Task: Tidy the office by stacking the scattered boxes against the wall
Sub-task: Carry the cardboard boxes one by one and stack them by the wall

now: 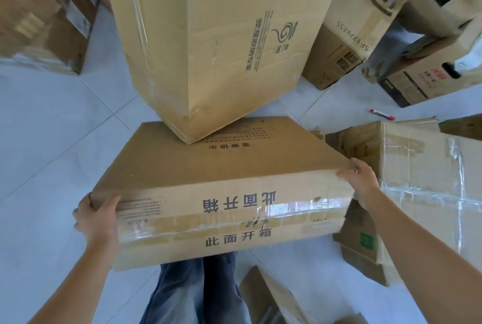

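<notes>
A wide, flat cardboard box (221, 167) with black printed characters and clear tape on its near side is held above the floor in front of me. My left hand (97, 215) grips its near left corner, thumb on top. My right hand (361, 180) grips its near right corner, fingers curled over the top edge. A tall cardboard box (208, 36) stands just beyond it, and its lower corner overlaps the flat box's far edge.
More cardboard boxes stand around: one at far left (39, 16), an SF Express box (349, 23), open boxes at top right (430, 68), a taped box at right (422, 172), a flattened piece near my legs (271, 295). A red-capped marker (382, 114) lies on the pale tile floor (47, 125).
</notes>
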{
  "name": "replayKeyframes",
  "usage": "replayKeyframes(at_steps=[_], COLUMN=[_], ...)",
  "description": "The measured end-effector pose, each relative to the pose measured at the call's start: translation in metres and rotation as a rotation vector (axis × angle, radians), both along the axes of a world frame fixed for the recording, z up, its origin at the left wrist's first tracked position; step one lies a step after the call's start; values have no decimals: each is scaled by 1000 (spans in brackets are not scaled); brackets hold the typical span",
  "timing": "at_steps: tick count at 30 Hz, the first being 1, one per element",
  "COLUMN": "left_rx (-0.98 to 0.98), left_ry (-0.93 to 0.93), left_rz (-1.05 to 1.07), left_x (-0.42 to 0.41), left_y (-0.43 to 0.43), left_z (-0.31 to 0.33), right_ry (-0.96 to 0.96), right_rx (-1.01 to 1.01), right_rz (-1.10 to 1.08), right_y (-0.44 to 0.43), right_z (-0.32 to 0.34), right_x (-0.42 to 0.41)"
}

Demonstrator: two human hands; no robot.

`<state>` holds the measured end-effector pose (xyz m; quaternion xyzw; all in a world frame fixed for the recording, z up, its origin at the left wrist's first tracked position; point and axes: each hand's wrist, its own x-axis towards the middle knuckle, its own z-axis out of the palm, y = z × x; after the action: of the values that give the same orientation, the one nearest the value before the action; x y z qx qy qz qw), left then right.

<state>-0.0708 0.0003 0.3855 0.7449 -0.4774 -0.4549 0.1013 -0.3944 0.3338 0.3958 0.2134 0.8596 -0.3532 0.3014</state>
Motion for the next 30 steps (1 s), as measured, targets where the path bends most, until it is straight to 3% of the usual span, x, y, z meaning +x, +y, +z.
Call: replayKeyframes(at_steps=[4, 11, 30], left_rx=[-45, -64, -114], left_ry=[-9, -201, -279], left_rz=[-58, -176, -30], left_x=[17, 43, 116], left_y=[-12, -21, -39], left_z=[26, 98, 266], right_ry=[84, 149, 199], right_rx=[14, -63, -43], right_rz=[89, 125, 391], right_y=[-8, -16, -107], right_z=[25, 98, 267], right_x=[12, 34, 69])
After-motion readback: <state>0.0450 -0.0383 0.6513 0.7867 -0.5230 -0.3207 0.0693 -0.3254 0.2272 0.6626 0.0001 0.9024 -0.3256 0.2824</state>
